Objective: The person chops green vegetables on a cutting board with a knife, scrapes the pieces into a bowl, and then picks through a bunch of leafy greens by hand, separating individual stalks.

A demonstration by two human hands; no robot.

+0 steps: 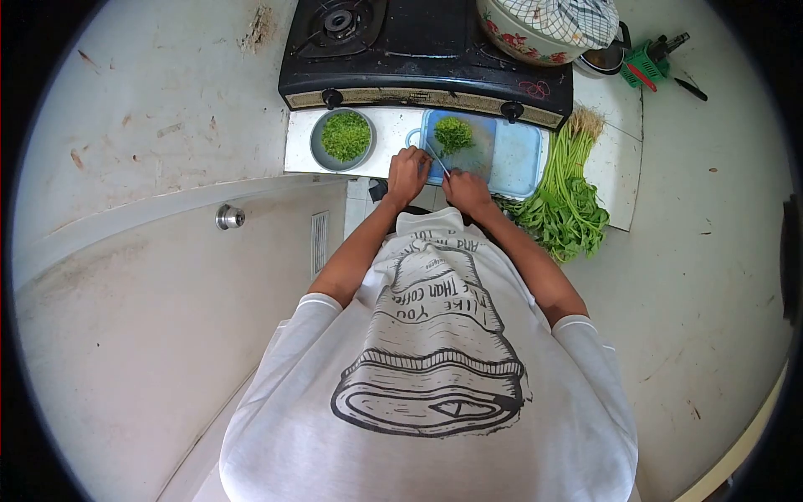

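Note:
A knife [438, 159] slants over the blue cutting board [516, 155], its handle end in my right hand [468, 191], whose fingers are wrapped round it. My left hand [409, 173] is at the board's lower left edge, beside the blade tip, with its fingers drawn together; whatever they press on is too small to make out. Just above the blade lies a small heap of chopped greens [453, 134]. To the left, a grey bowl [315, 149] holds more finely chopped greens [345, 136].
A black gas stove [418, 67] stands behind the board, bearing a floral pot [523, 40] with a checked cloth. Leafy stalks [570, 180] hang over the counter's right front edge. A green basket [641, 64] with utensils is at the upper right.

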